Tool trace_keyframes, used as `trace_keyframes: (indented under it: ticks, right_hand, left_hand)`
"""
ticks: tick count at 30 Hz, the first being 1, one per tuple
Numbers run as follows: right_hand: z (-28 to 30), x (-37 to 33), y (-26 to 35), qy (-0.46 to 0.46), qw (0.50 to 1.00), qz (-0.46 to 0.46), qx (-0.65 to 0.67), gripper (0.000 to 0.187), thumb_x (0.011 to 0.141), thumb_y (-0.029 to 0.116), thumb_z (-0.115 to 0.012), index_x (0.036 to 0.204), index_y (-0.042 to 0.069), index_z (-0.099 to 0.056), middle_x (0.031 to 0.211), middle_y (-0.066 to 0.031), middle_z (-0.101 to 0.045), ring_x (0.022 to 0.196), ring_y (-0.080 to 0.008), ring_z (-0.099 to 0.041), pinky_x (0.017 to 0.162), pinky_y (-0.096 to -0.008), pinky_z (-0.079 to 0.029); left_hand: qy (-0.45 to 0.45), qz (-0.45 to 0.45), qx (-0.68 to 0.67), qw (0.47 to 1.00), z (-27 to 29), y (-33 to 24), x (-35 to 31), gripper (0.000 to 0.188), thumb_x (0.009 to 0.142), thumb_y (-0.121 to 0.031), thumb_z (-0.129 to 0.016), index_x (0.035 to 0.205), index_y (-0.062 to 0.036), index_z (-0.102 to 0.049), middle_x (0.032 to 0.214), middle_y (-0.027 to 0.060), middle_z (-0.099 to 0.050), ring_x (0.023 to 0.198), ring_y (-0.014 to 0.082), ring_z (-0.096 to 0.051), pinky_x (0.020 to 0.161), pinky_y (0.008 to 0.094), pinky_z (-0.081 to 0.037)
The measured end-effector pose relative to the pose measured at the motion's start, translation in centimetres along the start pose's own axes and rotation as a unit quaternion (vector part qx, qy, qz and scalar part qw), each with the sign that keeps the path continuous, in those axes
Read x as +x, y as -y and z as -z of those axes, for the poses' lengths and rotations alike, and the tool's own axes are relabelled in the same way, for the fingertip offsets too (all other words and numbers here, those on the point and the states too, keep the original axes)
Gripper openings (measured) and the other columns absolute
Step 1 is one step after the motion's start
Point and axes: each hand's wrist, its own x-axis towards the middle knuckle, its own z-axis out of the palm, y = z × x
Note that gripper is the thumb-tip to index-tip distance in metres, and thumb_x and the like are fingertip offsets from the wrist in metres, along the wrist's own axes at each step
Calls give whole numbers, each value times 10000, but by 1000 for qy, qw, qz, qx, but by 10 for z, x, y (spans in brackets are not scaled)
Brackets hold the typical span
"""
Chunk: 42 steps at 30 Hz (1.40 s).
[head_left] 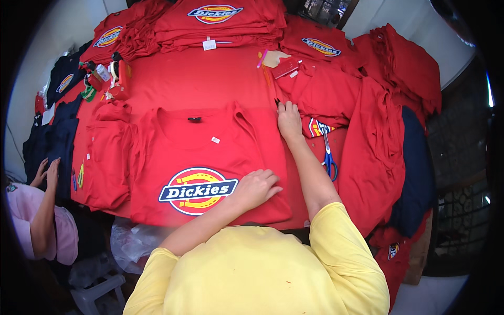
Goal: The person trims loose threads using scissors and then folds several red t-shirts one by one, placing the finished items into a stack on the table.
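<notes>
A red T-shirt (173,142) with a printed yellow, red and blue emblem (198,190) lies spread face up before me. A small white tag (216,140) rests on its chest. My left hand (257,188) lies on the shirt just right of the emblem, fingers stretched out, holding nothing. Beyond the shirt's right shoulder, my right hand (290,121) is closed on a small dark pointed tool (277,102); most of it is hidden by the fingers. Blue-handled scissors (329,160) lie to the right of that forearm, on red cloth.
Stacks of folded red shirts (220,23) line the far side. Loose red shirts (370,152) heap up at the right. A red tape dispenser (122,79) and small bottles stand far left. A co-worker's hands (48,172) touch dark shirts (55,142) at the left.
</notes>
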Motion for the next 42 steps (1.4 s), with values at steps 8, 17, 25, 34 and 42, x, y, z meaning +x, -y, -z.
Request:
trace_keyframes:
  ticks: [8,17,25,34,42]
  right_hand:
    - [83,-79,-5,162,941,-133,266,195,932,61,-489,1096,-5,-570,901,-138,-603,820,-247,-610,718,-346,-486]
    - [186,-204,48,236,739,-339,533,270,853,163,-715,1044,15,-595,840,-9,-592,752,-82,-539,675,-257,-446]
    - [202,-218,79,214,881,-245,345,285,889,267,-652,967,3,-580,824,-191,-635,747,-355,-644,642,-429,-487]
    - [198,-208,94,210,892,-247,315,310,935,310,-597,976,6,-550,728,-220,-608,720,-411,-627,611,-448,-455]
    - [201,-203,92,215,875,-266,342,274,939,299,-588,955,26,-580,712,-210,-609,711,-408,-624,606,-448,-452]
  left_hand:
    - [148,29,18,988,3,7,-19,258,778,-221,-730,932,-60,-601,895,104,-578,860,289,-622,720,396,-518]
    - [184,164,-189,951,-10,-4,-24,250,806,-64,-661,1029,-42,-550,959,153,-606,788,340,-622,749,416,-519]
    - [141,332,-542,759,-12,-2,-24,303,843,-9,-668,1110,-8,-526,931,31,-622,779,75,-570,652,228,-453]
    - [107,312,-569,753,-4,-4,-32,283,854,-26,-667,1110,-5,-549,917,21,-642,787,68,-570,668,213,-442]
    - [102,304,-531,785,2,-9,-32,267,866,-53,-664,1101,16,-559,904,47,-656,761,83,-573,664,241,-458]
